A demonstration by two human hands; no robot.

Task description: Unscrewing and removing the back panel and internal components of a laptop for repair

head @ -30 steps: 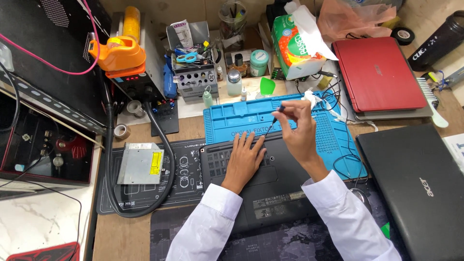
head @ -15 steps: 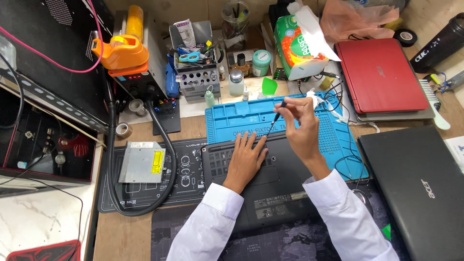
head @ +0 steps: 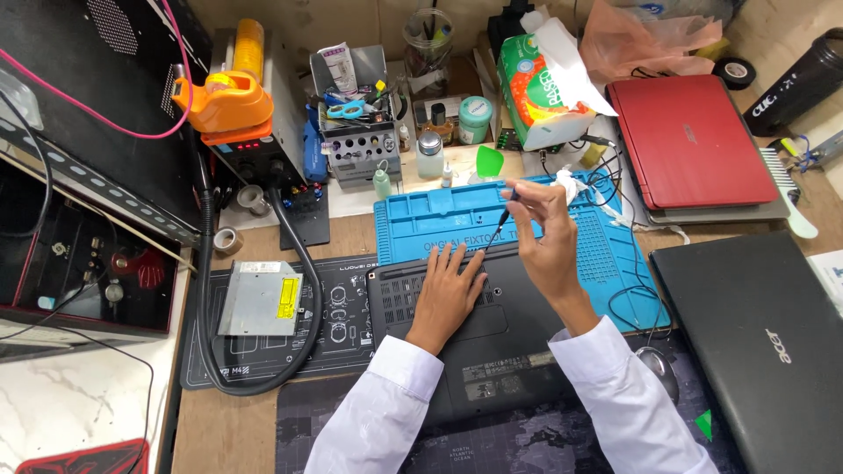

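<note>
A black laptop [head: 492, 338] lies upside down in front of me, its back edge resting on a blue repair mat [head: 606, 237]. My left hand [head: 448, 294] lies flat on the laptop's underside near the vent, fingers spread. My right hand [head: 546, 230] is raised above the laptop's back edge and pinches a thin dark screwdriver [head: 502, 221], its tip pointing down toward the laptop's rear edge. White sleeves cover both forearms.
A silver optical drive [head: 261, 298] lies on a black mat at left. An orange-topped hot-air station [head: 230, 110] with a black hose, a tool rack [head: 356, 132], small bottles, a red laptop [head: 689, 140] and another black laptop [head: 760, 342] surround the work area.
My right hand has lifted the screwdriver off the blue mat and turned it from lying flat to pointing down at the laptop. The left hand stays put.
</note>
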